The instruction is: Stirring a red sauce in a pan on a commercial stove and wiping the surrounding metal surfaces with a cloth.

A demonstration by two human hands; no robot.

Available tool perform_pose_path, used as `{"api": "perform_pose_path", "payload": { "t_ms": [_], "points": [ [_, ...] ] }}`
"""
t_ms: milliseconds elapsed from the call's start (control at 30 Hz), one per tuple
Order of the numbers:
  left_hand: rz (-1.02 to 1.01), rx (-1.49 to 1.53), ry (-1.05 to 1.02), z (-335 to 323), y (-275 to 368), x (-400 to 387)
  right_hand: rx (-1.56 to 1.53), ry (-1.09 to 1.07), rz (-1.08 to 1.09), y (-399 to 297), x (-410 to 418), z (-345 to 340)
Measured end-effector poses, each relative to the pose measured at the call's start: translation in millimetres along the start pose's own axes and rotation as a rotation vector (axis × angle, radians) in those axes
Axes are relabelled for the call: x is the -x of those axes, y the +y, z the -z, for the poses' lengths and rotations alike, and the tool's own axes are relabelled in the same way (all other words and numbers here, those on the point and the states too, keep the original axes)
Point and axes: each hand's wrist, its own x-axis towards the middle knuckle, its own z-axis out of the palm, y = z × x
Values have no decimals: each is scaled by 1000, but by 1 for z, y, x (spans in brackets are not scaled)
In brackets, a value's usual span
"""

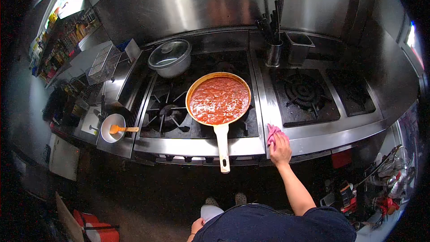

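Observation:
My right hand [281, 148] presses a pink cloth [273, 133] onto the steel front surface of the stove, right of the pan. A frying pan [221, 126] full of chunky red sauce [219, 99] sits on a burner, its pale handle [222, 149] pointing towards me over the stove's edge. Low in the view, my left hand [198, 226] is at my side, partly hidden by my dark shirt, its fingers against a white thing [211, 212] that I cannot make out.
A lidded pot [171, 58] stands back left. At the left, a metal bowl [109, 129] holds an orange spatula [124, 129]. A utensil holder [273, 54] and a steel container [299, 52] stand behind the right burners [304, 90]. A wire basket [104, 64] is farther left.

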Motion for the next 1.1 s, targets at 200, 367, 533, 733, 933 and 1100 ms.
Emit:
{"api": "perform_pose_path", "payload": {
  "t_ms": [200, 367, 533, 733, 933, 1100],
  "points": [
    [-46, 17, 44, 2, 6, 3, -4, -14, 6, 2, 1, -2],
    [4, 28, 11, 2, 4, 1, -3, -16, -8, 2, 0, 0],
    [-2, 32, 15, 1, 0, 0, 1, -1, -11, 0, 0, 0],
    [-26, 66, -4, 8, 8, 3, 3, -9, -25, -2, 0, 1],
    [-32, 55, 11, 7, 3, 1, 14, -1, -25, -1, 0, 0],
    [-34, 69, 10, 3, -6, 0, 18, -15, -30, -3, 0, 1]
  ]
}}
